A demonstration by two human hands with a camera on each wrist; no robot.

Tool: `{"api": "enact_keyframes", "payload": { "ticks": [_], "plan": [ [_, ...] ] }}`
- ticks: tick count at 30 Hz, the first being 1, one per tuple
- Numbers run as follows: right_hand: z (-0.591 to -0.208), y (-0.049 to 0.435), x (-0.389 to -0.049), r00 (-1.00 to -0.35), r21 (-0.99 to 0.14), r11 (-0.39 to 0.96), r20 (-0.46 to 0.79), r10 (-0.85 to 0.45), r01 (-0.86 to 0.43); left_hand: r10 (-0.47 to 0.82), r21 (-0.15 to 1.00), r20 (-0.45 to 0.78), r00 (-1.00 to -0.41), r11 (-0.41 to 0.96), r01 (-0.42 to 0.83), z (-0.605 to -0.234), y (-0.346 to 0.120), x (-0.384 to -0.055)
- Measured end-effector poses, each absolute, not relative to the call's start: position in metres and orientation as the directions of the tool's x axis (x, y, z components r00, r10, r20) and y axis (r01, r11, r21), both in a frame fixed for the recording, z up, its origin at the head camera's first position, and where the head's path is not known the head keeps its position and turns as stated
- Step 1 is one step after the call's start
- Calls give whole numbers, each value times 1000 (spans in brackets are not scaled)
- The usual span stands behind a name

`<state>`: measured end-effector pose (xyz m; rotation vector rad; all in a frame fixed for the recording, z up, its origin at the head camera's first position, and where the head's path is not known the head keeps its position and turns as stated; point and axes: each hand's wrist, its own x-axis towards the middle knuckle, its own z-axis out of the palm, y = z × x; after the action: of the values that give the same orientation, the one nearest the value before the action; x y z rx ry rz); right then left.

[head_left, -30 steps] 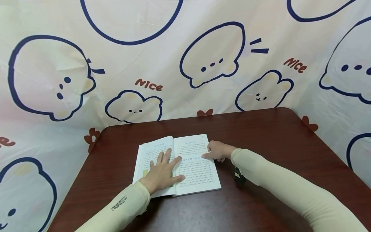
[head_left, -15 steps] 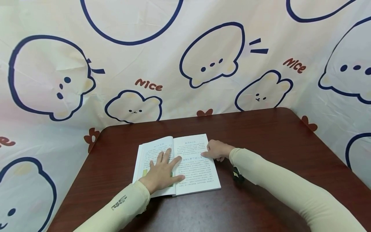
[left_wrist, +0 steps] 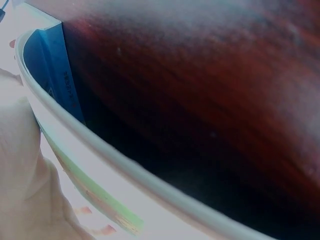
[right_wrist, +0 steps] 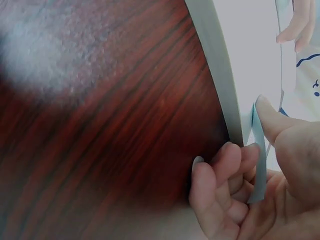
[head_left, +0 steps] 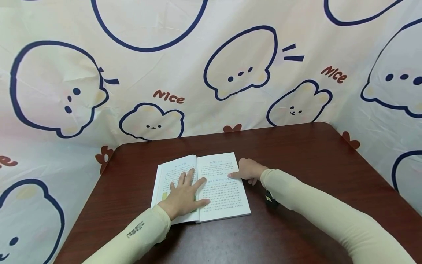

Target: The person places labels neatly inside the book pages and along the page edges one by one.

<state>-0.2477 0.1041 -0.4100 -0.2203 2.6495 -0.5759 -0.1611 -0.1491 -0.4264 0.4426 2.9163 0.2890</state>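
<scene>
An open book point(head_left: 224, 205) with printed pages lies on the table. My left hand point(head_left: 180, 198) rests on it with fingers spread, across the left page and the centre fold. In the left wrist view, the book's left side point(left_wrist: 135, 182) curves up from the table, and part of the left hand point(left_wrist: 22, 170) lies along it. My right hand point(head_left: 250, 169) is at the book's right edge, thumb on top of the page. Seen from the right wrist, the right hand point(right_wrist: 292, 160) pinches a lifted page edge point(right_wrist: 258, 155) between thumb and curled fingers.
The dark red-brown table point(head_left: 296, 154) extends around the book on all sides. A light curtain point(head_left: 197, 73) printed with cartoon bears hangs behind and beside it. A small dark device point(head_left: 271, 200) sits under the right sleeve.
The right index finger has drawn back slightly from the page to the book's right edge, while the thumb stays on the page. The left hand has stayed put.
</scene>
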Motion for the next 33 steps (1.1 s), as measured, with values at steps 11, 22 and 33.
{"api": "enact_keyframes", "payload": {
  "ticks": [11,22,33],
  "plan": [
    [-412,106,-251,-884,-451,886,-368,-289,-102,307,224,-140,-942,936,272,-429,-150,-162],
    [-409,112,-252,-859,-499,860,-391,-329,-102,301,230,-133,-944,936,266,-431,-150,-162],
    [-405,121,-254,-800,-591,795,-409,-440,-135,304,243,-135,-943,933,265,-430,-151,-161]
  ]
}}
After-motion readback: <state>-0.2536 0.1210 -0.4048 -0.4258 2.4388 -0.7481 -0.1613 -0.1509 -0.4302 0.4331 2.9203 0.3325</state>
